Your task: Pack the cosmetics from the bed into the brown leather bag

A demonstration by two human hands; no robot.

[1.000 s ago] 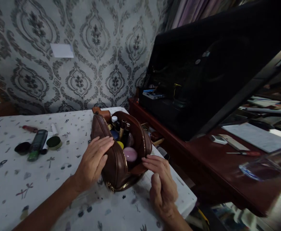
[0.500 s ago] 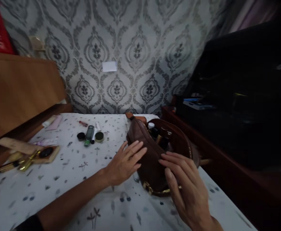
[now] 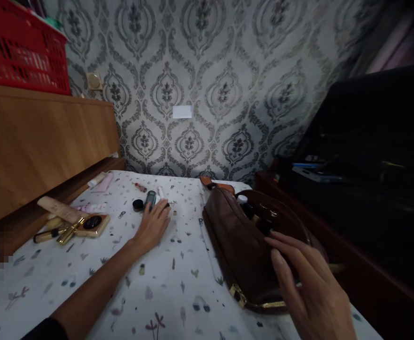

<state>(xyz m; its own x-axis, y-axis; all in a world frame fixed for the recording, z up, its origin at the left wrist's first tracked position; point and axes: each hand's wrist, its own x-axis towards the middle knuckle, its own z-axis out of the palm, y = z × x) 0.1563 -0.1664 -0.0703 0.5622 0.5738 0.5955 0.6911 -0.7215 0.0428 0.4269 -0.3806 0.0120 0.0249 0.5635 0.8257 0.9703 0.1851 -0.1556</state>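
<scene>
A brown leather pouch (image 3: pixel 240 243) lies unzipped on the white printed tablecloth (image 3: pixel 178 288), with small bottles (image 3: pixel 244 202) standing inside it. My right hand (image 3: pixel 311 288) hovers at the pouch's near right rim, fingers spread and holding nothing. My left hand (image 3: pixel 153 224) is stretched out to the left of the pouch, fingers lying flat on the cloth. Its fingertips touch a dark green tube (image 3: pixel 150 198) and are close to a black round lid (image 3: pixel 138 205) and a white stick (image 3: pixel 161 192). Whatever lies under the palm is hidden.
A gold-edged compact (image 3: pixel 92 223), gold tubes (image 3: pixel 63 232), a cream tube (image 3: pixel 60 208) and a pink tube (image 3: pixel 104 182) lie at the left. A wooden cabinet (image 3: pixel 44 141) carries a red basket (image 3: pixel 19 52). A dark open case (image 3: pixel 369 156) stands on the right.
My view swung left. My left hand left the pouch's side and reached left to the small items. My right hand stayed at the pouch's near rim.
</scene>
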